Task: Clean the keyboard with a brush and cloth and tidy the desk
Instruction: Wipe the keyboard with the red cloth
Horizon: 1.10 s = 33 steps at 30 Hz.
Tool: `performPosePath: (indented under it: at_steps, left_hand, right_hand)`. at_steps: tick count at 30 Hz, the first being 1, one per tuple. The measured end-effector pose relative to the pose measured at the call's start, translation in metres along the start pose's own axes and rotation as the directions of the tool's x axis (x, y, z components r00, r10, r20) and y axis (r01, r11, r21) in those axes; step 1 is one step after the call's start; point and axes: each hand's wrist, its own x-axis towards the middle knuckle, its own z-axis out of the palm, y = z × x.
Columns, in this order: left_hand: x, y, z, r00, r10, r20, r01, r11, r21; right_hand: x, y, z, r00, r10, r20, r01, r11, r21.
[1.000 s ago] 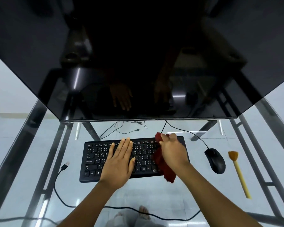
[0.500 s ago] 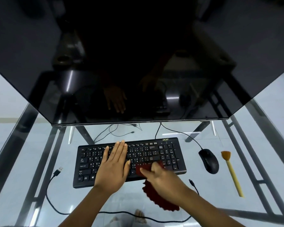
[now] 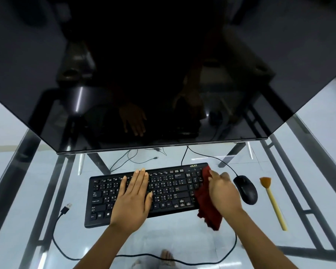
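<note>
A black keyboard (image 3: 171,188) lies on the glass desk (image 3: 182,241) below the monitor. My left hand (image 3: 133,197) rests flat on its left-centre keys, fingers straight. My right hand (image 3: 224,192) holds a dark red cloth (image 3: 207,202) against the keyboard's right end, over the number pad; the cloth hangs past the front edge. A brush (image 3: 273,203) with a yellow handle and orange bristles lies on the glass at the far right, apart from both hands.
A black mouse (image 3: 245,189) sits between the keyboard and brush, its cable running up behind the keyboard. A large dark monitor (image 3: 163,74) overhangs the back of the desk. A loose USB plug (image 3: 66,208) and black cable curve along the front.
My right hand has carried the cloth from the keyboard's front edge near the middle up to its right end. My left hand stays flat on the keys.
</note>
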Motion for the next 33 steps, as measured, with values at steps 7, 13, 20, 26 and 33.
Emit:
performPosePath:
  at_steps: [7,13,20,26,33]
  left_hand:
    - [0.001,-0.002,-0.001,1.000,-0.001,0.024,0.001,1.000,0.006]
    - [0.000,-0.002,-0.003,0.999,-0.008,0.032,0.008,1.000,-0.002]
    - [0.004,-0.006,-0.009,0.995,0.029,0.092,-0.025,0.999,-0.041]
    - [-0.017,-0.053,-0.037,0.998,0.011,0.054,-0.006,0.995,-0.098]
    - [-0.053,-0.105,-0.041,0.969,-0.168,0.181,0.209,0.950,-0.234]
  right_hand:
    - [0.021,-0.021,-0.001,0.959,-0.231,0.165,0.246,0.966,-0.077]
    - [0.027,-0.047,-0.001,0.969,-0.186,0.166,0.183,0.983,0.028]
    - [0.026,-0.068,-0.001,0.959,-0.221,0.176,0.240,0.966,-0.093]
    - [-0.007,-0.084,0.006,0.798,-0.510,0.322,0.525,0.850,0.048]
    - [-0.011,-0.108,0.009,0.958,-0.166,0.232,0.115,0.970,0.216]
